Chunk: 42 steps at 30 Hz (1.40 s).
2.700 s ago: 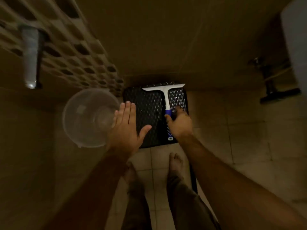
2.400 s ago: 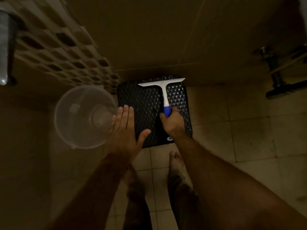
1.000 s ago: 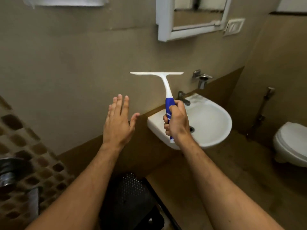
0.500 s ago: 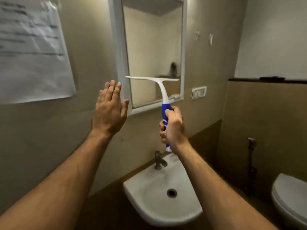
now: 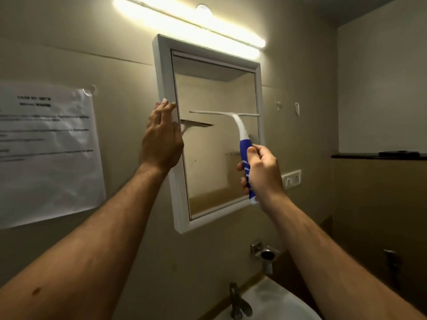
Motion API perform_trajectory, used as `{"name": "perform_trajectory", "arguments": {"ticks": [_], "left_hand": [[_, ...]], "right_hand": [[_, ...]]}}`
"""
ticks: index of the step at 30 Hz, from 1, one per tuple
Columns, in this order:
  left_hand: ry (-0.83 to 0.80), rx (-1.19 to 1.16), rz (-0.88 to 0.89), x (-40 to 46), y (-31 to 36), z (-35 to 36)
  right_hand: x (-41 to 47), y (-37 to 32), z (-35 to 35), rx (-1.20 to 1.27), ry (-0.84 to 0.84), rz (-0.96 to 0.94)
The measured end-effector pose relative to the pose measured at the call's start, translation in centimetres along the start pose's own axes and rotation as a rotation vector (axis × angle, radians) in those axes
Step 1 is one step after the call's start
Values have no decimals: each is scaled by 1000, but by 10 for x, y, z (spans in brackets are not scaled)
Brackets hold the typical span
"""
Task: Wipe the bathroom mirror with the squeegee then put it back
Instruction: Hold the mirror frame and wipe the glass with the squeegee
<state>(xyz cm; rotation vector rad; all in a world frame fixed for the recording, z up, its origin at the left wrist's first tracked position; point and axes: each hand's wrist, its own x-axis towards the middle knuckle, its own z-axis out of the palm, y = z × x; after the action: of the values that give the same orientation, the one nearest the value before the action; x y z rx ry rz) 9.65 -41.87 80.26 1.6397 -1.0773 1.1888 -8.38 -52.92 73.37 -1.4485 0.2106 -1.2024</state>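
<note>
Moved: we raised the squeegee (image 5: 240, 132) to mid-mirror (image 5: 215, 139).
Hands: right hand (image 5: 262, 172) grips handle; left hand (image 5: 161, 137) flat, steadying frame.
Meaning: wiping can begin.

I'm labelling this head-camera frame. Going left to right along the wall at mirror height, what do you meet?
Paper notice → left hand on the mirror frame → squeegee → right hand → wall switch → dark ledge.
</note>
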Motion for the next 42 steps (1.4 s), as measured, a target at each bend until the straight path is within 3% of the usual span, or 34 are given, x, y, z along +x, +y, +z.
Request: {"name": "perform_trajectory", "arguments": {"ticks": [8, 14, 25, 35, 42], "left_hand": [[121, -15, 105, 74, -24, 28], [159, -251, 16, 80, -39, 60], [201, -389, -18, 71, -48, 71], [238, -315, -23, 67, -49, 74], [278, -281, -40, 64, -47, 75]], "right_hand": [[73, -16, 43, 125, 22, -92], [114, -28, 62, 166, 77, -169], [122, 18, 64, 203, 25, -114], [152, -21, 60, 152, -16, -171], [118, 32, 34, 108, -68, -91]]}}
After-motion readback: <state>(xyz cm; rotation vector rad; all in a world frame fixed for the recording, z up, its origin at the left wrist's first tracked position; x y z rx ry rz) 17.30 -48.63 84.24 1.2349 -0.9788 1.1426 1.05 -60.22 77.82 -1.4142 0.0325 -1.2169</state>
